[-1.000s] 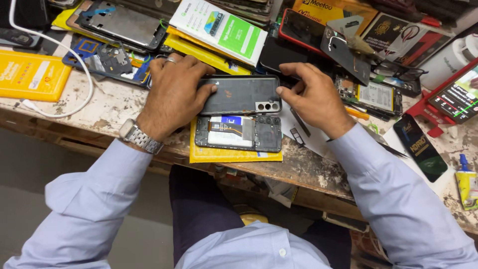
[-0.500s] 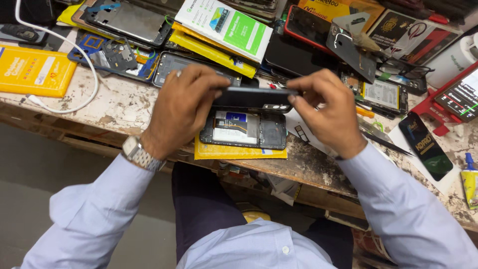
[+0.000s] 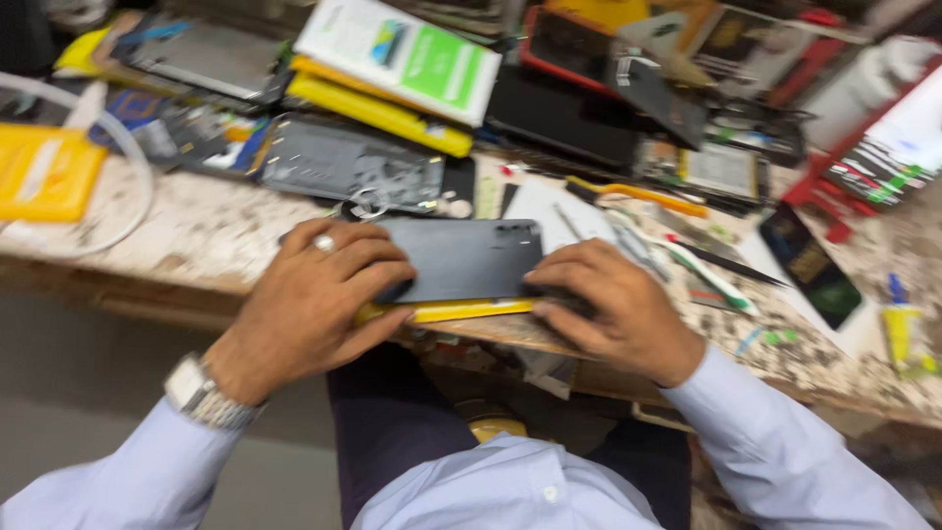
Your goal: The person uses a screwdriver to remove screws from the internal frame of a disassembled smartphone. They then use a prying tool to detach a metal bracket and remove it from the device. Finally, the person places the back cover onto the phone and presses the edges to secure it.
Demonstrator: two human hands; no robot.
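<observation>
- The left hand (image 3: 314, 299) lies flat on the left end of a dark phone back cover (image 3: 461, 257), fingers together and pressing down on it; a ring shows on one finger and a metal wristwatch (image 3: 204, 393) sits on the wrist.
- The right hand (image 3: 613, 309) rests on the cover's right end, fingers curled close together over its lower right corner, clamped on that edge.
- The phone back cover lies flat near the front edge of the worktop (image 3: 196, 231), roughly midway along it, with its camera cut-out at the upper right corner.
- Under the cover, a yellow pad (image 3: 461, 311) shows as a thin strip along its near side, at the worktop's front edge.
- Just behind the cover lies an opened grey phone frame (image 3: 348, 172).
- Further back, a white and green box (image 3: 402, 54) rests on a yellow package (image 3: 378, 108).
- Toward the left edge sit a yellow packet (image 3: 44, 172) and a looped white cable (image 3: 137, 167).
- To the right, a black slim tool (image 3: 726, 263) and a dark phone (image 3: 814, 265) lie on the worktop, well apart from the hands.
</observation>
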